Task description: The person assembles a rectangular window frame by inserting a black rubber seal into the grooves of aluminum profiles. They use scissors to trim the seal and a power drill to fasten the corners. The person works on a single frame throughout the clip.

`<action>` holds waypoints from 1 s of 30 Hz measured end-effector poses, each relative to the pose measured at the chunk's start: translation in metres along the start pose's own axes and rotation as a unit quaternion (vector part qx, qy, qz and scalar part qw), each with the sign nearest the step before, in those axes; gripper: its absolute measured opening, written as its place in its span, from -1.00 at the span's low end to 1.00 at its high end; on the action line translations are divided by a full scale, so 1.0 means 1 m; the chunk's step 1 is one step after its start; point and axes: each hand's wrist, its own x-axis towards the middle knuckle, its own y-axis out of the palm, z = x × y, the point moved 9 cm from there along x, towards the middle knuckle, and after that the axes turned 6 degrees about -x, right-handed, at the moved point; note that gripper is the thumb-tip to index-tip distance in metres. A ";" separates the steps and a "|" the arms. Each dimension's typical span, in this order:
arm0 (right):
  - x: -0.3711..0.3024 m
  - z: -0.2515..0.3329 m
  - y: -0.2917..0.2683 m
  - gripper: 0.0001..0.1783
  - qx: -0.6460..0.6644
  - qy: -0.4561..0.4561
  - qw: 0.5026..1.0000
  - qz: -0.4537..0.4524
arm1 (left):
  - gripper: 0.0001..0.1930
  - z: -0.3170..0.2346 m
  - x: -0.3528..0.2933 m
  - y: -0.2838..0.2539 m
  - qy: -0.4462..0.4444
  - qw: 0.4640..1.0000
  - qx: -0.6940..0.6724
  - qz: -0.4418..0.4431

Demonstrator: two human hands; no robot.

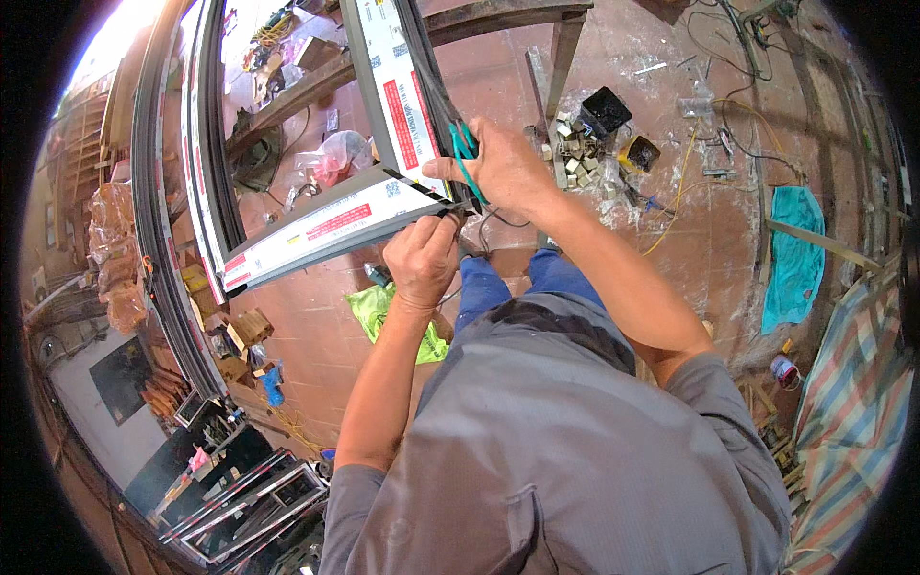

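A dark metal window or door frame (316,225), covered in white and red protective film, lies raised before me, one mitred corner close to my body. My right hand (513,172) is closed round scissors with teal handles (463,144), beside the outer edge of that corner; the blades are hidden. A black strip (436,86) runs along this outer edge. The fingers of my left hand (422,259) are pinched together at the underside of the corner, and what lies between them is hidden.
Wooden supports (508,19) stand under the frame. On the tiled floor are small metal blocks (580,163), a black container (606,112), a yellow-rimmed container (638,153) and loose cables (685,182). A green bag (374,309) lies left of my legs, a teal cloth (793,259) far right.
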 end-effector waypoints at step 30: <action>-0.087 -0.050 0.023 -0.64 0.204 -0.029 0.975 -0.077 | -0.51 -0.024 -0.028 0.004 -0.022 0.999 0.036 0.011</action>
